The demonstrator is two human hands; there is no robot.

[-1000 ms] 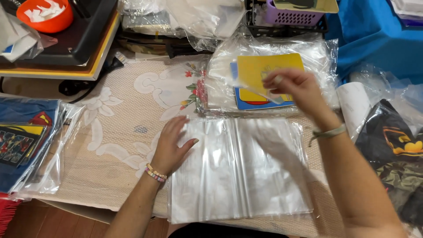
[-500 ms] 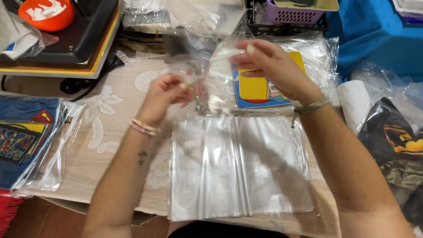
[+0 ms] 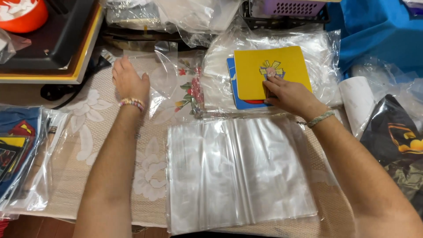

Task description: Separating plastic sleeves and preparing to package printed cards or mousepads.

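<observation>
Whereas half a second ago both hands were raised together over the middle of the counter pulling at a clear film, they have since parted and come down. Now the left hand (image 3: 128, 81) lies flat, fingers spread and loose, on a single clear, glossy plastic sleeve (image 3: 161, 79) that rests crumpled on the lace-patterned beige cloth (image 3: 88, 145) covering the counter. Across from it, the right hand (image 3: 291, 94) has dropped onto the square yellow card with a small cartoon figure (image 3: 264, 70); its fingertips press on the card's lower edge, not closed around it. That yellow card sits on top of a blue card (image 3: 233, 86), both lying on a wrinkled transparent bag (image 3: 220, 57) at the far middle of the counter.

Nearer the person, a flat stack of smooth, clear rectangular plastic sleeves (image 3: 238, 172) lies unchanged, its sheen showing long creases. At the left edge, bagged dark printed garments (image 3: 17, 150) are piled; at the right, another bagged black garment (image 3: 396, 136) and a white paper roll (image 3: 354, 101). A black flat machine with a yellow rim (image 3: 57, 48) stands at the far left, a purple perforated basket (image 3: 286, 8) at the back, and blue fabric (image 3: 374, 31) fills the far right corner.
</observation>
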